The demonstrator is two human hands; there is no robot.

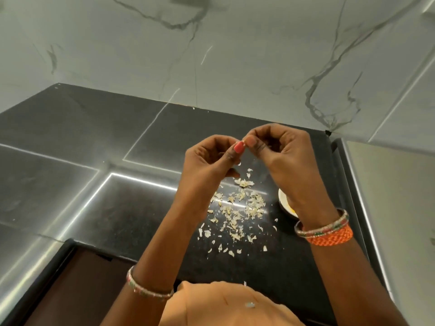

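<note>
Hands held together above a black counter (117,137). The left hand (209,158) and the right hand (280,151) have curled fingers. Their thumbs and forefingers meet tip to tip, pinching a small pale piece (243,142) that is almost wholly hidden between them. Dry pale flakes (237,208) lie scattered on the counter directly below the hands. A white bowl (283,201) stands just beside the flakes, partly hidden behind the right wrist, which bears bangles (324,229).
</note>
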